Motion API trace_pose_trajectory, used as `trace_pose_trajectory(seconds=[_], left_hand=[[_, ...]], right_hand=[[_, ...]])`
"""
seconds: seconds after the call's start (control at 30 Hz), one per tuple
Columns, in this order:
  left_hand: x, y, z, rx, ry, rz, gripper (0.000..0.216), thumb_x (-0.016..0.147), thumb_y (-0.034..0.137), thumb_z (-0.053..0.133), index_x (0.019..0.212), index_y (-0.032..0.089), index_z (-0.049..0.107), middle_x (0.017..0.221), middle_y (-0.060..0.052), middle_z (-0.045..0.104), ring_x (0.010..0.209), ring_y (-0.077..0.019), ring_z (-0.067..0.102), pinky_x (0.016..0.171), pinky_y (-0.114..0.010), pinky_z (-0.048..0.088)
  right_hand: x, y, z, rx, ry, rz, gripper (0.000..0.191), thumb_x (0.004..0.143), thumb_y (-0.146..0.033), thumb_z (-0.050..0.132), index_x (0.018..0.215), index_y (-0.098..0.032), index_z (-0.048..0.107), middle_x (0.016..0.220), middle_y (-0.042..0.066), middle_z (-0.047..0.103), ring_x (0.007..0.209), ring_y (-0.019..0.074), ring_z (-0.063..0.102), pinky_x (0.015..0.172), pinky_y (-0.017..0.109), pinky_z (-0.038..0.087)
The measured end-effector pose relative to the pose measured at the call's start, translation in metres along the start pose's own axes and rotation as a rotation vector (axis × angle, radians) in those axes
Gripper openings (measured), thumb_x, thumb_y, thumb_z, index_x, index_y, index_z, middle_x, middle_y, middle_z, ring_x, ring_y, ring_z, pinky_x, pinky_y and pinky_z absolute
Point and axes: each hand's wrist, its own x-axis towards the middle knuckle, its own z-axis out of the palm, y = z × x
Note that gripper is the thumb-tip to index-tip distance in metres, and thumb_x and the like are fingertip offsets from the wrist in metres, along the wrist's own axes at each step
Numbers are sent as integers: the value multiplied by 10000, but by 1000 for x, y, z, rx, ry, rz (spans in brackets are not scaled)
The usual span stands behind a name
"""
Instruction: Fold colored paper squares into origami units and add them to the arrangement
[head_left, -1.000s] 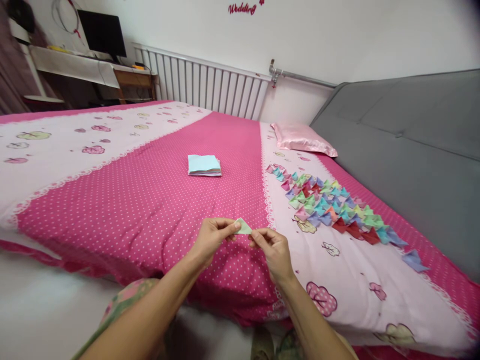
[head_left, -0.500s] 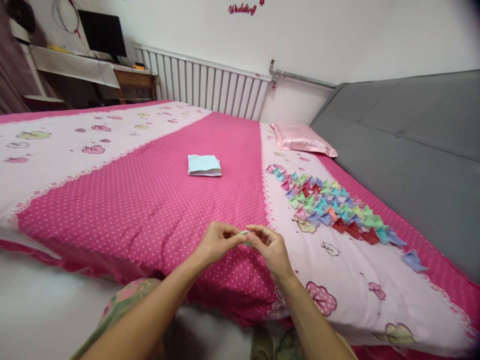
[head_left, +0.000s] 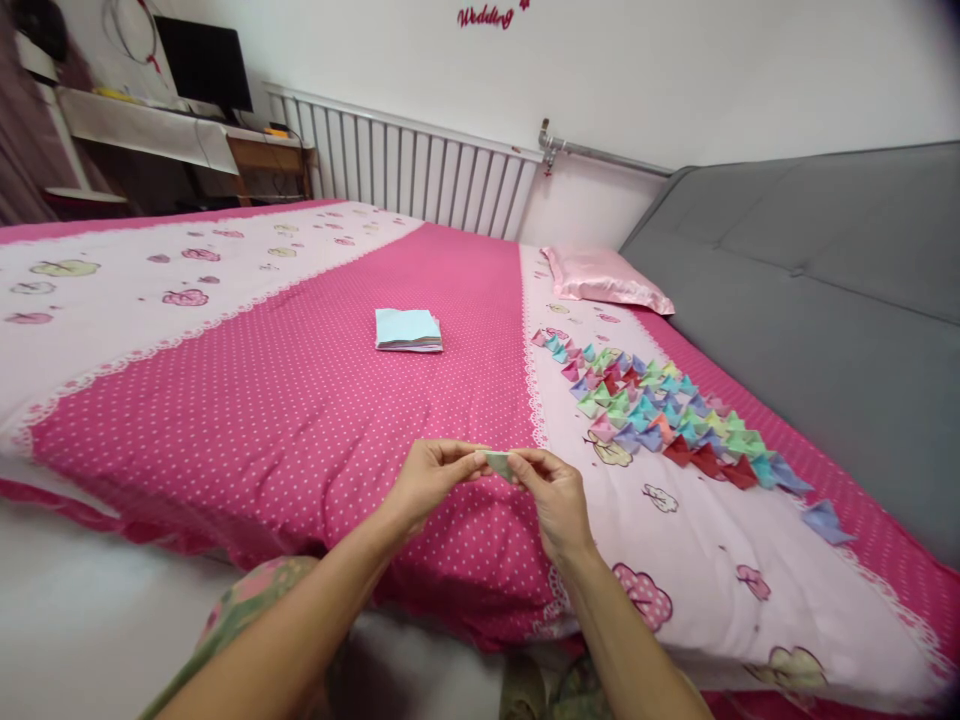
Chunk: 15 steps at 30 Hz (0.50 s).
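Note:
A small folded piece of pale green paper [head_left: 499, 463] is pinched between my two hands, above the near edge of the bed. My left hand [head_left: 431, 483] grips its left end with thumb and fingers. At its right end, my right hand [head_left: 550, 492] holds it the same way. Farther back lies a stack of square paper [head_left: 407, 329], light blue on top. To the right, several folded paper boats [head_left: 649, 408] in many colours stand in rows. One blue-purple paper boat [head_left: 826, 521] sits apart at the near right end.
The bed [head_left: 300, 370] has a pink dotted and white printed cover. A pink pillow [head_left: 606, 277] lies near the grey headboard [head_left: 810, 270]. Along the wall runs a white radiator [head_left: 420, 165]. A desk [head_left: 157, 135] with a monitor [head_left: 204, 65] stands at the far left.
The green paper has turned so that its flat face shows rather than its edge. My hands have spread slightly apart, each now at one end of it.

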Motion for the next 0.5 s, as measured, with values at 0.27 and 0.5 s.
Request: trace_pose_trajectory(seconds=[0.27, 0.5], left_hand=[[-1, 0, 5, -75, 51, 27, 179, 622, 282, 696, 722, 134, 699, 677, -52, 694, 634, -142, 612, 666, -262, 479], [-2, 2, 8, -124, 82, 11, 194, 606, 295, 711, 673, 118, 673, 615, -33, 671, 586, -122, 605, 632, -235, 475]], right_hand=[[-2, -1, 1, -32, -5, -48, 158, 651, -305, 689, 733, -171, 672, 598, -10, 620, 559, 121, 541, 565, 248, 447], [-1, 1, 3, 39, -12, 1, 166, 638, -303, 699, 720, -161, 670, 581, -18, 614, 527, 95, 524, 530, 216, 428]])
